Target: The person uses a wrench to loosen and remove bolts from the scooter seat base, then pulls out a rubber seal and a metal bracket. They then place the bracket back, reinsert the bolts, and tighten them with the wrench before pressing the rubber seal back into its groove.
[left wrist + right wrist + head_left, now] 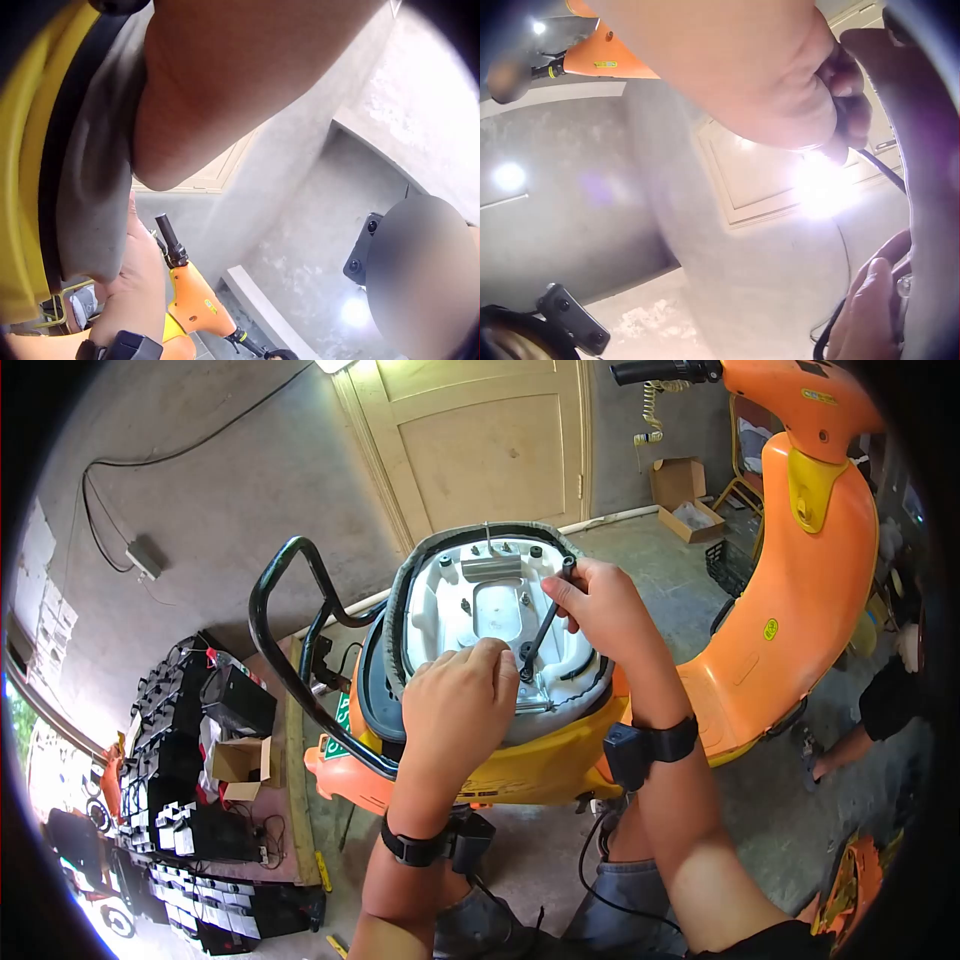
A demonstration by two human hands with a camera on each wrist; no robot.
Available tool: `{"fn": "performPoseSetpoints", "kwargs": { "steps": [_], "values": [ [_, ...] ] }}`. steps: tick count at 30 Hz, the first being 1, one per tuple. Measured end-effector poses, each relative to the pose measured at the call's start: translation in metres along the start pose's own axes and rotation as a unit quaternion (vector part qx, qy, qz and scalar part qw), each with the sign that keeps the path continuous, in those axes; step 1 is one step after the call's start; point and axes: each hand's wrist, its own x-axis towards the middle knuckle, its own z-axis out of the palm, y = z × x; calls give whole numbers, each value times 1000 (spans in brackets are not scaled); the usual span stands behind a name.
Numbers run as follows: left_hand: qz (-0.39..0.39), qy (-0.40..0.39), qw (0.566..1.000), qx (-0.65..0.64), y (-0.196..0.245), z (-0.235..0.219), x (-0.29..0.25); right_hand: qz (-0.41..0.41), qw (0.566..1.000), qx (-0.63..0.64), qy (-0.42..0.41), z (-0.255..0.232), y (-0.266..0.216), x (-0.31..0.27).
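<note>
A scooter seat [497, 610] lies with its white underside up on the orange and yellow scooter [530, 765]. My right hand [600, 610] grips a slim black wrench [546, 632] near its upper end. The wrench slants down to the front right part of the seat base, its lower end beside a metal fitting. My left hand [458, 695] is at the front edge of the seat base, back up, with its thumb side close to the wrench's lower end. Its fingertips are mostly hidden, so I cannot tell what they hold. Several studs stand up from the base.
A black tubular rack [290, 630] curves up left of the seat. Rows of black batteries [165, 750] and an opened carton [240, 765] are at the left. Behind stand a wooden door [490, 450] and another carton [685, 495]. Another person's arm [890, 695] shows at the right.
</note>
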Motion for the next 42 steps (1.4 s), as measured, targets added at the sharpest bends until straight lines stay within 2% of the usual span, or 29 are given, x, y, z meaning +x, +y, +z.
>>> {"fn": "performPoseSetpoints", "kwargs": {
  "steps": [2,6,8,12,14,17,21,23,25,27,29,33,35,37,39,41,42],
  "values": [
    [16,8,1000,-4,2,-2,0,-23,998,-28,47,5,-1,1],
    [37,-37,998,28,2,-14,1,-11,997,-50,50,8,1,7],
    [74,-59,995,23,0,-13,-1,13,994,-103,27,4,2,11],
    [90,-60,994,22,-2,-11,-2,67,984,-161,-18,2,-5,17],
    [95,-81,992,30,-2,-12,-1,15,977,-212,10,8,10,22],
    [93,-89,991,38,0,-13,0,-7,966,-257,32,13,6,17],
    [78,-90,992,39,1,-12,0,-2,973,-219,65,11,-6,5],
    [79,-81,993,38,-1,-10,0,-48,945,-296,129,8,-3,3],
    [75,-78,993,38,0,-11,0,-45,941,-304,144,-2,-8,-1],
    [72,-79,993,46,1,-11,0,23,943,-311,114,-14,-17,-8],
    [71,-75,993,52,1,-10,0,5,939,-321,121,-23,-13,-16],
    [72,-72,994,52,1,-10,0,32,933,-342,103,-35,-26,-34],
    [67,-73,994,50,2,-11,1,22,927,-371,48,-44,-34,-53],
    [65,-79,993,58,2,-11,1,16,924,-380,34,-49,-42,-66],
    [63,-74,994,53,2,-10,0,37,930,-364,-43,-54,-58,-79],
    [65,-71,994,50,2,-9,1,20,920,-386,-63,-56,-57,-90],
    [65,-69,994,53,2,-8,1,-44,924,-365,-108,-57,-55,-95]
  ]
}}
